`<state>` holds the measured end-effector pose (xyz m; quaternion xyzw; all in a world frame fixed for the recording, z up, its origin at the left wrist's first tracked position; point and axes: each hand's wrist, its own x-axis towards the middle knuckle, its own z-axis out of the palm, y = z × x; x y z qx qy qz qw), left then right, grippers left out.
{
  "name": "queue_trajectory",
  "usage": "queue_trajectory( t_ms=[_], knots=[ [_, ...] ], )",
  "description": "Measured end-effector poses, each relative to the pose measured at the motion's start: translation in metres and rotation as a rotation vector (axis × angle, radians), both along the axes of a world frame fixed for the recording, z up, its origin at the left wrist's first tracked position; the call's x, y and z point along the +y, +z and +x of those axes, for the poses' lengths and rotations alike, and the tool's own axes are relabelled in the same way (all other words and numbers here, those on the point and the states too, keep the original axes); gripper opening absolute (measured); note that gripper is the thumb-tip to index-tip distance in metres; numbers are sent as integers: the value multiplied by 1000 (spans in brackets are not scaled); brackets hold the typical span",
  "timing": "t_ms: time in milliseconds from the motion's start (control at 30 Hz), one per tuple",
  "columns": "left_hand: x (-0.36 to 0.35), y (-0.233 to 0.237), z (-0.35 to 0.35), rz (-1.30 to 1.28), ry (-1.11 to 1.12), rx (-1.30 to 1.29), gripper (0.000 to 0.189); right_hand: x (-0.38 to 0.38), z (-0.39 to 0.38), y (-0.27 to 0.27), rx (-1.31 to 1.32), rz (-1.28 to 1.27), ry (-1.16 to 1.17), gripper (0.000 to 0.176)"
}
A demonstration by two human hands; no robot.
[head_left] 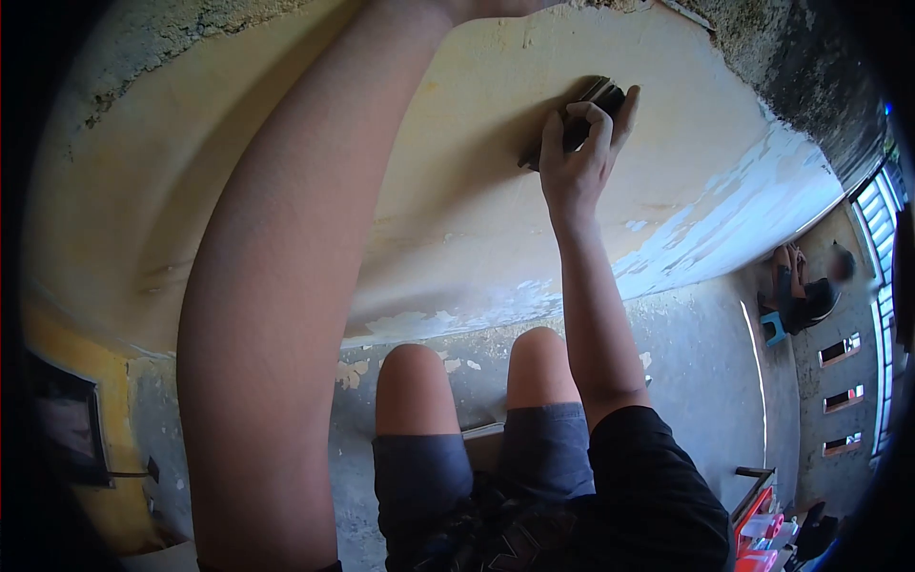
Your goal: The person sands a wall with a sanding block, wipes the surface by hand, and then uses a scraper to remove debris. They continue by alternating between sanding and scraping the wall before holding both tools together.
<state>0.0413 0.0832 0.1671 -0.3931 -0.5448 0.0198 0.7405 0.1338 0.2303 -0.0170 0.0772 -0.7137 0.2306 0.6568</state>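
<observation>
My right hand (pixel 583 157) is closed around a dark, oblong block (pixel 599 92) that looks like a sanding block. Thumb and fingers curl over it, and one finger stretches along its right end. The block is against the cream-painted wall (pixel 457 143) and casts a shadow to its left. My left arm reaches up across the view. Only a sliver of my left hand (pixel 491 8) shows at the top edge, near the rough upper border of the wall's smooth coat; its fingers are hidden.
Rough bare plaster (pixel 762 57) borders the smooth wall at the upper right. Pale paint is peeling (pixel 705 205) low on the wall. Another person (pixel 805 291) sits on a blue stool (pixel 772 328) at the right. Red and pink items (pixel 758 534) stand at the lower right.
</observation>
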Motion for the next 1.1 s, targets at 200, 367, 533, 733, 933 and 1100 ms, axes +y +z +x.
queue_trajectory(
  t_ms=[200,367,533,733,933,1100],
  knots=[
    [-3,1,8,-31,-33,-112,73,-1,-5,-13,86,-355,224,32],
    [-1,0,1,-25,-83,-76,73,-1,-4,-24,98,-420,221,50],
    [-1,0,4,-29,-94,-78,73,-12,4,-38,-82,-253,-367,48],
    [-3,-6,3,-30,-92,-66,71,-11,-7,-1,86,-117,-199,48],
    [-3,1,6,-43,-79,-106,66,-34,-10,-52,6,-45,-223,47],
    [-4,0,10,-33,-45,-86,64,-33,-8,22,40,-150,-222,45]
  ],
)
